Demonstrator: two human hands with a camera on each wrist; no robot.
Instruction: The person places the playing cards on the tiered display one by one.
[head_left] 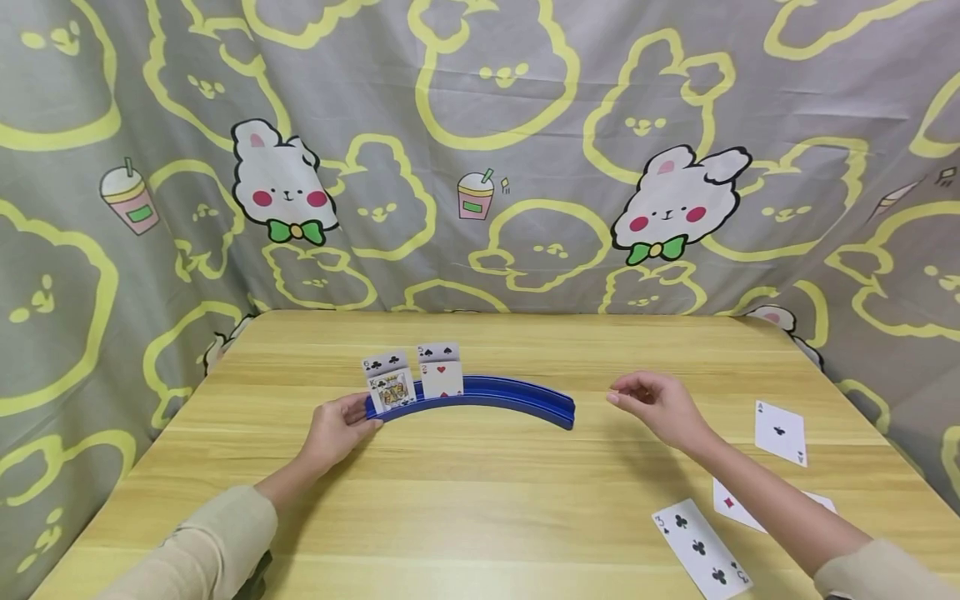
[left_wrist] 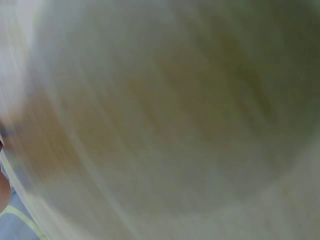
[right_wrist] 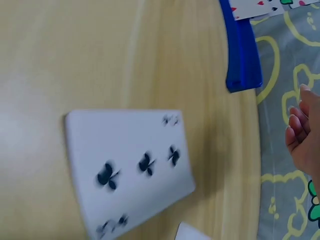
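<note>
A curved blue card holder (head_left: 517, 400) stands on the wooden table, with playing cards upright in its left half. The king of clubs (head_left: 392, 392) overlaps the six of clubs (head_left: 386, 362), and the two of hearts (head_left: 442, 379) overlaps the five of spades (head_left: 438, 351). My left hand (head_left: 341, 427) grips the holder's left end, thumb in front; the left wrist view catches only a sliver of it. To the right of the holder, my right hand (head_left: 660, 410) hovers above the table with fingers loosely bent and nothing in them.
On the right, the ace of clubs (head_left: 780, 433) lies face up. Nearer me are the three of clubs (head_left: 701, 548) and a diamond card (head_left: 738, 504) partly under my right forearm. A patterned curtain (head_left: 480, 167) hangs behind the table (head_left: 480, 500).
</note>
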